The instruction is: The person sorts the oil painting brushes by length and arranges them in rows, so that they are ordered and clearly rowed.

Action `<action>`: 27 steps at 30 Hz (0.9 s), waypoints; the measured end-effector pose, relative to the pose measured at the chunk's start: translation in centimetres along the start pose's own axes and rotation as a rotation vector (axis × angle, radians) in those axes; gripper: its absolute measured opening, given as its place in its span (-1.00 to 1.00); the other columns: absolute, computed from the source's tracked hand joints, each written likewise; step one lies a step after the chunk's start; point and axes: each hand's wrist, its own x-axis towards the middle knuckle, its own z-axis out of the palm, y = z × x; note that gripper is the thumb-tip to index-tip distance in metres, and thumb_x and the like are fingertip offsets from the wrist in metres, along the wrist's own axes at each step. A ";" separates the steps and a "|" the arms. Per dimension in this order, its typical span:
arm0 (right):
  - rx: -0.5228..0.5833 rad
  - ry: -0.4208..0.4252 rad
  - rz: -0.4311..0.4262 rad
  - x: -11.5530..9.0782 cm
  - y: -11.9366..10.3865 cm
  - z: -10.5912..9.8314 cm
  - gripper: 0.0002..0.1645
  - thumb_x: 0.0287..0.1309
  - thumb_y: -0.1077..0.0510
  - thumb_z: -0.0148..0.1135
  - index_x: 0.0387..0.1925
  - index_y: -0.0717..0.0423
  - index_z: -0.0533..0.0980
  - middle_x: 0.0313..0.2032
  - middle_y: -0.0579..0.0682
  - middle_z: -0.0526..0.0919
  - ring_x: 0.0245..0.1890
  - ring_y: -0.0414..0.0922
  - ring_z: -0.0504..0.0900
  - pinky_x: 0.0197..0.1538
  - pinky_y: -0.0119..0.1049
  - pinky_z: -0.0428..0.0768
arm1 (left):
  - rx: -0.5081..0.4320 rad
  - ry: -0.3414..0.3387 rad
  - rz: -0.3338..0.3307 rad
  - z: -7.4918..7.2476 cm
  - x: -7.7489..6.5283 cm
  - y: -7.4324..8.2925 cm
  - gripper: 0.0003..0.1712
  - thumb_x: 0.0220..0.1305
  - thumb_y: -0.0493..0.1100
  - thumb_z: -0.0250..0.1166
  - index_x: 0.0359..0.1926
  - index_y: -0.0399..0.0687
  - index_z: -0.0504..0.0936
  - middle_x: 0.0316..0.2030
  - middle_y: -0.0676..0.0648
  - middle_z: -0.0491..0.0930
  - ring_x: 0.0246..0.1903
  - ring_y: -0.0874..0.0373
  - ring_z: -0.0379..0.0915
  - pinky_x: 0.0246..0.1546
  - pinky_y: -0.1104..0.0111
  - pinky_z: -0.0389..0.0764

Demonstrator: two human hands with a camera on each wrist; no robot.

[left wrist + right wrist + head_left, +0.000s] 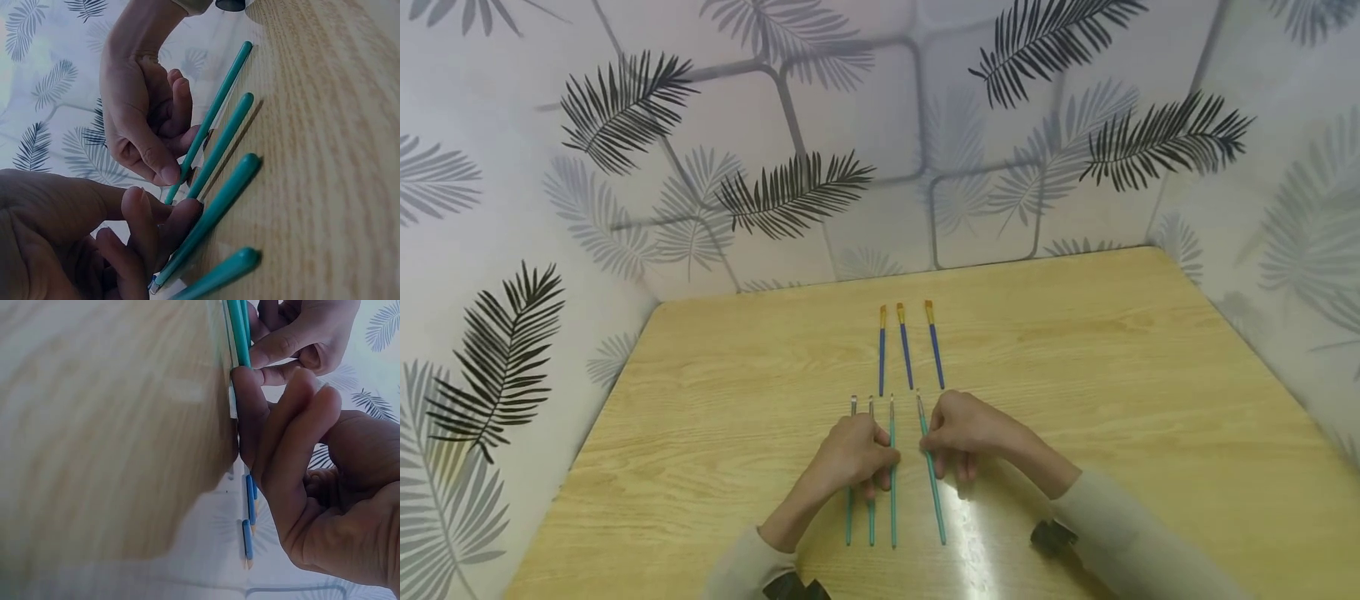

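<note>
In the head view, four slim paintbrushes with green handles lie on the table, their tips pointing away from me. My left hand (852, 450) reaches over the two leftmost ones, a green paintbrush (849, 521) and its neighbour (872, 525), partly covering both. Its thumb and finger pinch the third green paintbrush (893, 512). To the right, my right hand (972, 425) pinches the fourth green paintbrush (937, 504), which slants slightly. The left wrist view shows the rounded handle ends side by side, with the right hand (140, 119) beyond the left hand (69, 219).
Three paintbrushes with blue handles lie farther back: a left one (882, 358), a middle one (906, 354) and a right one (935, 346). The light wooden table (700, 375) meets a leaf-patterned wall (865, 108) at the back and sides.
</note>
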 end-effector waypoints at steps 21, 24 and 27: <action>-0.031 -0.011 -0.038 0.3 -0.3 0.4 -0.64 0.24 0.21 0.24 -0.65 0.28 0.60 -0.69 0.11 0.70 -0.90 -0.23 0.51 -0.79 -0.48 0.43 | -0.011 0.004 -0.040 0.0 -0.3 0.1 -0.67 0.28 -0.27 0.31 -0.64 -0.26 0.63 -0.73 -0.10 0.65 -0.86 0.17 0.54 -0.78 0.38 0.58; -0.054 -0.010 -0.022 0.1 -0.5 0.3 -0.63 0.26 0.18 0.23 -0.65 0.26 0.61 -0.68 0.08 0.71 -0.90 -0.23 0.50 -0.80 -0.49 0.41 | -0.005 0.010 -0.048 0.0 -0.4 0.2 -0.69 0.28 -0.26 0.32 -0.61 -0.25 0.62 -0.74 -0.09 0.65 -0.86 0.16 0.54 -0.77 0.36 0.59; -0.080 -0.006 -0.006 -0.1 -0.8 0.2 -0.62 0.27 0.14 0.23 -0.64 0.22 0.62 -0.68 0.05 0.71 -0.90 -0.23 0.49 -0.81 -0.48 0.40 | 0.001 0.015 -0.054 -0.1 -0.4 0.2 -0.72 0.27 -0.25 0.33 -0.59 -0.22 0.63 -0.74 -0.10 0.65 -0.85 0.15 0.54 -0.76 0.34 0.60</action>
